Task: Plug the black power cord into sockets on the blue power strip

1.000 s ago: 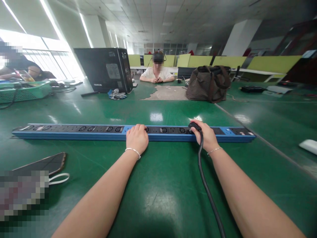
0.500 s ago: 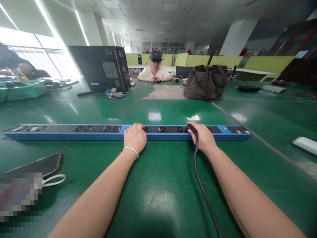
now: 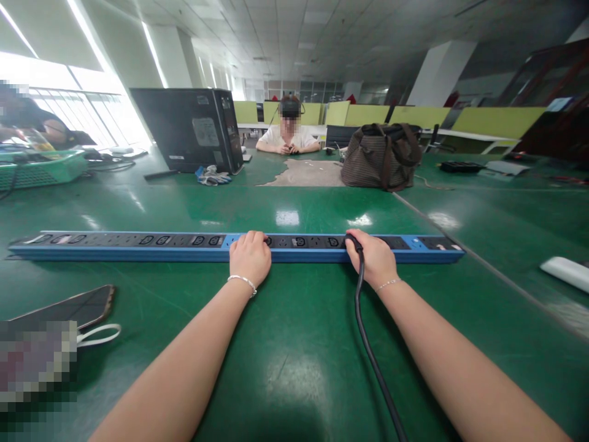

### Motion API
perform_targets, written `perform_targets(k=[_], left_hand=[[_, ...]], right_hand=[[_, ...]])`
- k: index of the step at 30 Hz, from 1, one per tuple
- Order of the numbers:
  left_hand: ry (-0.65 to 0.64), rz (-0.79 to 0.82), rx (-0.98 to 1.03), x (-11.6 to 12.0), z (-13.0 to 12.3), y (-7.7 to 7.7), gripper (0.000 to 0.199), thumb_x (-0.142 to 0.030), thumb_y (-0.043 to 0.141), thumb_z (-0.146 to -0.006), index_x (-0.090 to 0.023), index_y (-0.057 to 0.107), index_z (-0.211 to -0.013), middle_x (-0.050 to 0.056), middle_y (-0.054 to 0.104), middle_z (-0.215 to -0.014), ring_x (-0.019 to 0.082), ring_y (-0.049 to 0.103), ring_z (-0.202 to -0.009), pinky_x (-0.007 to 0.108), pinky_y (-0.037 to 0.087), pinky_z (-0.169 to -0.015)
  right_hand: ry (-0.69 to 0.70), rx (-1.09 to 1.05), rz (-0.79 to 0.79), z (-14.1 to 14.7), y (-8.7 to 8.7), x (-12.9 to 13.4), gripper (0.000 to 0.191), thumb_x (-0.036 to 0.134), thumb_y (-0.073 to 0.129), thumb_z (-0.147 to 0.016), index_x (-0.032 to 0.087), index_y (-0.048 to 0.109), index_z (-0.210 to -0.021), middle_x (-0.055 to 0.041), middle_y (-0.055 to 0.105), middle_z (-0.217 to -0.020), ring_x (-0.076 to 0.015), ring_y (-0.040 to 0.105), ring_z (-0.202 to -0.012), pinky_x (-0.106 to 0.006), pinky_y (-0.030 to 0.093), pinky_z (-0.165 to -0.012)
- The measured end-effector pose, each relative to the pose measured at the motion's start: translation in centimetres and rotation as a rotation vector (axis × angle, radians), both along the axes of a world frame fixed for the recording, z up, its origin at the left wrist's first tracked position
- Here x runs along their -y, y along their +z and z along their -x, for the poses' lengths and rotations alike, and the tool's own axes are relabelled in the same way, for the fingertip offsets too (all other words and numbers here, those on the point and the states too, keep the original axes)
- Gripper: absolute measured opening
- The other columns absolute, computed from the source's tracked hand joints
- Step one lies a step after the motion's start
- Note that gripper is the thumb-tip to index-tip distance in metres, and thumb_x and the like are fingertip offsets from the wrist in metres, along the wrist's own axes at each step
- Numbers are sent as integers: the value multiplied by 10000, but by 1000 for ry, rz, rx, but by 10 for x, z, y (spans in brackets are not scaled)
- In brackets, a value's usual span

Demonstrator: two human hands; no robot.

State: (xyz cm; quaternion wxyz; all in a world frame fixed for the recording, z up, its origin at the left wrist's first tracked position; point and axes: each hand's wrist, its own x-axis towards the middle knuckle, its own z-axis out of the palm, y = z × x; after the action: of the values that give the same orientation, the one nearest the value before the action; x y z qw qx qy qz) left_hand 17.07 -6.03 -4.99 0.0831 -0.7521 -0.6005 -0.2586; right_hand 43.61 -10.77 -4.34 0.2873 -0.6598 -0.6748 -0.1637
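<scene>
A long blue power strip (image 3: 151, 253) with a row of black sockets lies across the green table (image 3: 294, 344). My left hand (image 3: 251, 255) is wrapped over the strip near its middle, fingers curled round the far side. Farther right, my right hand (image 3: 372, 255) grips a black power plug (image 3: 354, 241) against the strip's top face. From that plug a thick black cord (image 3: 368, 344) runs down toward me and out of view. Whether the plug is fully seated in a socket is hidden by my fingers.
At the left lie a phone (image 3: 69, 310) and a blurred item with a white loop (image 3: 102, 334). Farther back stand a black computer case (image 3: 184, 132), work gloves (image 3: 213, 176), a brown bag (image 3: 380, 156) and a green basket (image 3: 46, 169). Another person (image 3: 289, 135) sits opposite.
My right hand has shifted slightly left with the plug, and the cord has swung left with it. My left hand stays on the strip.
</scene>
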Motion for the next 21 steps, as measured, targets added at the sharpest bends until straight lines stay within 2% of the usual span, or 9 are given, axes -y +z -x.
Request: perform_targets(k=[6, 11, 14, 21], left_hand=[[14, -46, 11, 1, -3, -4, 289, -209, 333, -861, -195, 599, -973, 77, 649, -1026, 243, 564, -1021, 401, 379, -911], [-73, -44, 38, 1, -6, -9, 334, -232, 332, -876, -158, 571, -1097, 93, 615, -1195, 221, 456, -1235, 381, 299, -1046], [-127, -7, 27, 3, -8, -10, 386, -288, 314, -898, -186, 532, -1199, 63, 573, -1285, 212, 437, -1261, 410, 274, -1074], [-157, 24, -63, 8, -10, -7, 452, -380, 284, -917, -192, 513, -1258, 68, 505, -1365, 229, 401, -1291, 435, 263, -1081]], right_hand=[[-90, -65, 40, 2, -4, 2, 338, 349, 419, -880, 229, 641, -1106, -53, 720, -915, -229, 663, -811, -316, 490, -729], [-49, -38, 31, 2, -5, 2, 343, 324, 421, -883, 207, 624, -1134, -65, 709, -991, -230, 657, -859, -321, 483, -780], [-56, -32, 30, 4, -6, 3, 344, 312, 418, -886, 194, 621, -1138, -72, 708, -1004, -238, 657, -867, -341, 480, -812], [-54, -164, -53, 10, -12, 1, 362, 310, 421, -876, 190, 613, -1159, -69, 685, -1088, -231, 644, -941, -373, 463, -891]])
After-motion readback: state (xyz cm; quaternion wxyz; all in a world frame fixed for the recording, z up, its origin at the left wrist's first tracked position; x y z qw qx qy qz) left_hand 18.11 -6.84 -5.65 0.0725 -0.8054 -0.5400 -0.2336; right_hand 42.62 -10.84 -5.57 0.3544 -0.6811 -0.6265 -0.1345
